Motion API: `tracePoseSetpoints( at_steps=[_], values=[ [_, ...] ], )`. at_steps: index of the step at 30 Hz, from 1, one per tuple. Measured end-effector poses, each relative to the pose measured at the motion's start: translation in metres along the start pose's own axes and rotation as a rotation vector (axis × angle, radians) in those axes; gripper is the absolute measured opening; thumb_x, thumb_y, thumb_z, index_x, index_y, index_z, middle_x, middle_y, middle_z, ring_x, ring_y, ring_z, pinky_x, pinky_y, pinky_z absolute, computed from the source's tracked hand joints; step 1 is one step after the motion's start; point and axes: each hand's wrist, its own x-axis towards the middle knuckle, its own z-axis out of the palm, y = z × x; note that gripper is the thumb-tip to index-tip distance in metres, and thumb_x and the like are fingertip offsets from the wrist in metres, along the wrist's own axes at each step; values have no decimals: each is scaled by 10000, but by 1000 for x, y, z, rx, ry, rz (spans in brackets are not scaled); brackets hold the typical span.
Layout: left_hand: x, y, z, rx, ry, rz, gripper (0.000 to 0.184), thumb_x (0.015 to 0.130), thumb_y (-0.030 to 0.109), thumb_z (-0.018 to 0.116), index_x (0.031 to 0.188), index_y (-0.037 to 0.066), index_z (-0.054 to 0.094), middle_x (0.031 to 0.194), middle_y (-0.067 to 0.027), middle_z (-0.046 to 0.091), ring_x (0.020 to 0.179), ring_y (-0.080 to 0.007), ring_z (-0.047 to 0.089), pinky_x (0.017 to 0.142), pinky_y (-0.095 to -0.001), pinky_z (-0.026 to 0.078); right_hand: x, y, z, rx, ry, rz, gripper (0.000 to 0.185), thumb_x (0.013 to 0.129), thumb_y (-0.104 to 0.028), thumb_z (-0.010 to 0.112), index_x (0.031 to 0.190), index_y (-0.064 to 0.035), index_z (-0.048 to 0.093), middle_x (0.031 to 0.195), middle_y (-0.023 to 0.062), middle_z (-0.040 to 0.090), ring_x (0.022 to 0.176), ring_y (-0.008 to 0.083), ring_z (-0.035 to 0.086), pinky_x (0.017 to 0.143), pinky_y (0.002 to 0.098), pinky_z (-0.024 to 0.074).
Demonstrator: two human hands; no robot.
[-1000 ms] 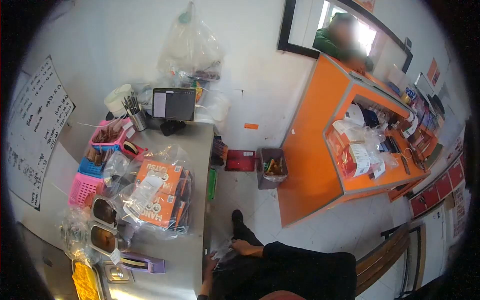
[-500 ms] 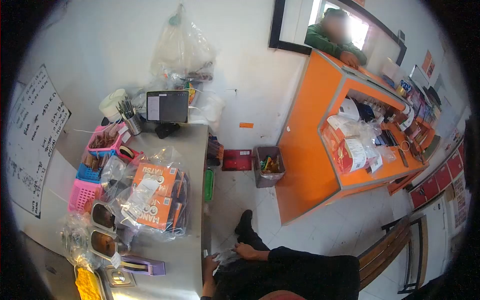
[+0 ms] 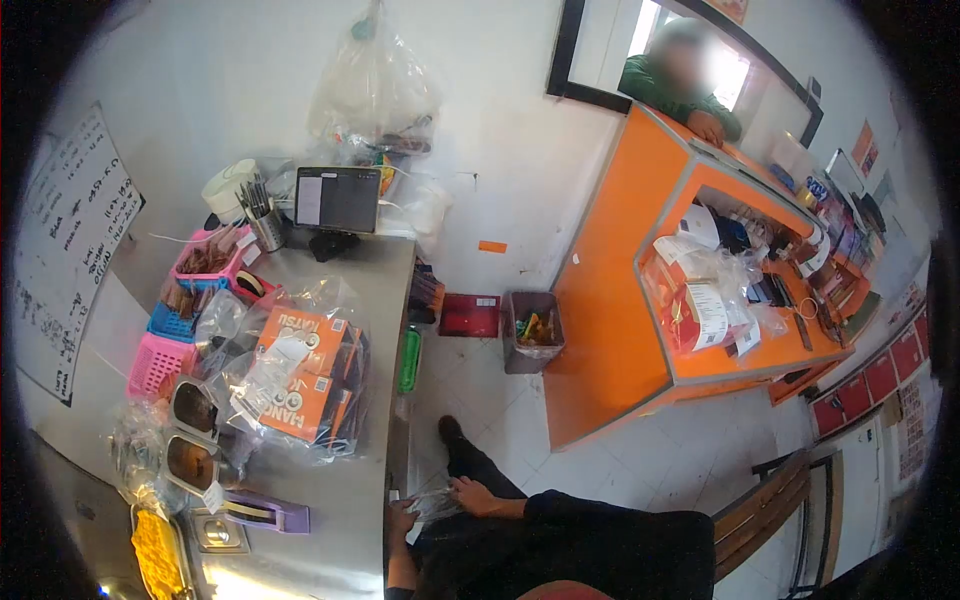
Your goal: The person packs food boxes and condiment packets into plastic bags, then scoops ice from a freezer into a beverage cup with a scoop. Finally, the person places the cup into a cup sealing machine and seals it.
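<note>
In the head view, a crinkled clear plastic bag stretches between my hands, low over my lap beside the steel counter's edge. My left hand is closed on its left side, close against the counter. At the other side, my right hand pinches the plastic with bent fingers. Part of the left hand's grip is too small to make out. On the counter lies a large clear bag of orange printed boxes, up and left of my hands. A purple tape dispenser stands nearer the front.
Pink and blue baskets, metal containers and a tablet line the counter. A bin stands on the floor by an orange cabinet. A person leans at the window. A wooden bench is at right.
The view has shifted slightly, so the counter sits a little further left. My foot and both hands appear further left too. Both hands still hold the plastic bag.
</note>
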Motion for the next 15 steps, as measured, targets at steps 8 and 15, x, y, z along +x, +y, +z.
tracePoseSetpoints(
  at_steps=[8,15],
  values=[
    [-12,15,-9,-115,42,-48,361,601,115,694,951,72,622,920,-149,600,901,-282,556,838,-344,410,25,-5,-7,219,-76,109,317,699,-69,503,1012,-31,533,1078,156,410,952,308,424,792,368,414],
    [-3,-13,10,-166,183,99,323,627,145,671,934,62,623,907,-177,582,860,-311,556,792,-367,423,41,6,-8,103,-112,-124,360,666,-59,531,1026,-47,534,1020,139,417,919,298,434,777,357,420]
  ],
)
